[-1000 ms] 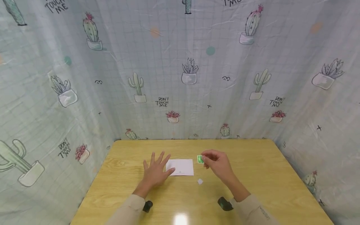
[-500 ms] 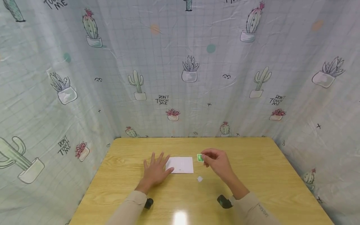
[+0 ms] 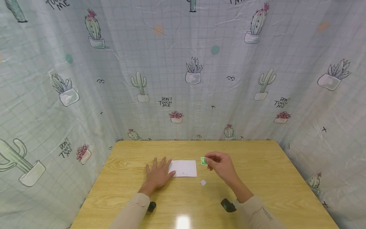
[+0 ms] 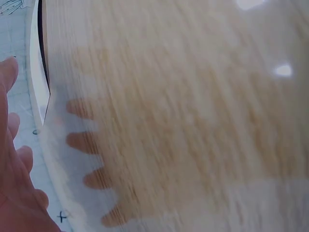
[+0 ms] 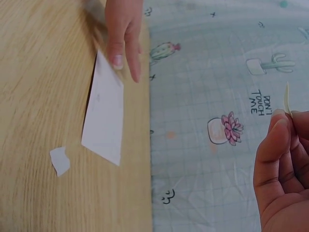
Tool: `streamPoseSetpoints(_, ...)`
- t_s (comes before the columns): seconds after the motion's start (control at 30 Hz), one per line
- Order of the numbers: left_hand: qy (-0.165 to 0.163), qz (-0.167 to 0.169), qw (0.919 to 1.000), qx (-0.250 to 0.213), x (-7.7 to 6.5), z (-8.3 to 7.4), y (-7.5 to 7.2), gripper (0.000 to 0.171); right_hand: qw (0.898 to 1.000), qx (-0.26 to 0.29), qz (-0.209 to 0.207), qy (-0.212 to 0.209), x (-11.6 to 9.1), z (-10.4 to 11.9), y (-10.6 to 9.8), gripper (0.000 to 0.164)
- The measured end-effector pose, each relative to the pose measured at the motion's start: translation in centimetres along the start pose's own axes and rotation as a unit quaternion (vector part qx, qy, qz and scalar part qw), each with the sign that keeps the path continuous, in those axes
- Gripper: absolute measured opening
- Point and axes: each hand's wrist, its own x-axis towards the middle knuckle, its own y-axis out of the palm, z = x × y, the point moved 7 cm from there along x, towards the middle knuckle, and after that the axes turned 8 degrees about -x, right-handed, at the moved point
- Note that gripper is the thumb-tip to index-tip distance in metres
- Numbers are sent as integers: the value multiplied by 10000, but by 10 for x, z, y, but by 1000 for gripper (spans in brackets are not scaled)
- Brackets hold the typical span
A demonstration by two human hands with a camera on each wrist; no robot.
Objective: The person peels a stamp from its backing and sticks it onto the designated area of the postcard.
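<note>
Clock positions are read from the head view, with the white card (image 3: 185,168) taken as dial centre and 12 o'clock toward the curtain (image 3: 183,76). The card is laid flat on the wood-grain counter (image 3: 251,178); a small faint mark is printed near its 6 o'clock edge. The green stamp-like piece (image 3: 203,161), bordered in white, is found at about 2 o'clock, just beside the card and apart from it. It is pinched between thumb and forefinger of the right hand (image 3: 221,163), which is placed at 3 o'clock; in the right wrist view the piece is seen nearly edge-on, projecting past the fingertips. The left hand (image 3: 158,176) is placed between 8 and 9 o'clock, its fingers straight and fanned out; nothing is gripped by it. The card's 9 o'clock edge is overlapped by its thumb tip; whether pressure is applied cannot be told. A small white paper scrap (image 3: 203,183) is noted on the counter at 4 o'clock, near the card but not touched by it. Pale sleeves are worn on both arms, and a black device is seen by each wrist, at about 7 and 4 o'clock. Cactus drawings are printed on the curtain.
</note>
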Motion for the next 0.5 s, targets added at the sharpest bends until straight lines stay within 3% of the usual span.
streamPoseSetpoints(0.5, -136, 281, 9995, 25, 2, 5, 10, 71, 10000, 9, -32, 57, 4, -8, 3, 13)
